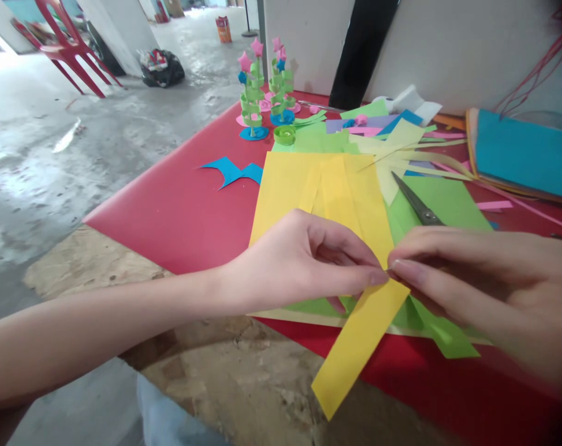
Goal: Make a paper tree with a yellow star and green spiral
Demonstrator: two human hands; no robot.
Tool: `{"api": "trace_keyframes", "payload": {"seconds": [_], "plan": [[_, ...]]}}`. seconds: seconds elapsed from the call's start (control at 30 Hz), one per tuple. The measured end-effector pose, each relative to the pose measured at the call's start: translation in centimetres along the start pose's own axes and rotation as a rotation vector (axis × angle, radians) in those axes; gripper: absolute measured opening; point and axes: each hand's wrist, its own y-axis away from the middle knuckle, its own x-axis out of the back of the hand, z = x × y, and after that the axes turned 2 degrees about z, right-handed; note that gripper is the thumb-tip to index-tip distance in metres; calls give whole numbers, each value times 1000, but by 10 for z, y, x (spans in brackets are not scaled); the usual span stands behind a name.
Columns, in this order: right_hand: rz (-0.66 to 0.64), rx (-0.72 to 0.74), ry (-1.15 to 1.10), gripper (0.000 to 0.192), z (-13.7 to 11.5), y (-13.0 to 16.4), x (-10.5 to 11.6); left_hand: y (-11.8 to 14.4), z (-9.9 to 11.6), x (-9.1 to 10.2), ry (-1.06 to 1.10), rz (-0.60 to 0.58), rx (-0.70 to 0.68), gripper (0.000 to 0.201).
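Both hands meet over the work surface at a yellow paper strip [355, 356]. My left hand [309, 260] pinches the strip's upper end between thumb and fingers. From the other side, my right hand [466, 279] grips the same end, its thumb and forefinger closed right beside the left fingertips. The strip's free end hangs down toward the table's front. Beneath the hands lie a yellow paper sheet [281, 192] with loose yellow strips on it and green paper sheets [457, 198]. Dark scissors [420, 204] rest just behind my right hand, their handles hidden by it.
Small paper plants [252, 105] with pink stars stand at the back, near a green paper coil [285, 134]. A blue paper cutout [234, 172] lies on the red cover [183, 204]. Paper scraps and a blue stack [527, 152] are at right. A red chair [67, 49] stands on the floor.
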Motion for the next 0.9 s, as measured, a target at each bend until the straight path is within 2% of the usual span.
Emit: {"api": "trace_keyframes", "payload": {"seconds": [0.13, 0.23, 0.33, 0.47, 0.67, 0.8, 0.9], "plan": [[-18, -42, 14, 11, 0, 1, -1, 1, 0, 1, -90, -1, -33, 9], [-37, -69, 7, 6, 1, 3, -3, 2, 0, 0, -240, 40, -149, 7], [-37, -35, 13, 4, 5, 5, -4, 4, 1, 0, -394, 59, -248, 5], [-116, -46, 49, 5, 9, 5, -4, 4, 0, -1, -566, 75, -348, 6], [-134, -53, -67, 5, 6, 2, 0, 2, -3, -1, -591, 74, -376, 6], [-217, -90, -132, 10, 4, -1, -1, 2, -4, -1, -619, 65, -405, 6], [-234, -94, -165, 13, 3, -2, 0, 1, -4, 0, -593, 54, -405, 8]]}}
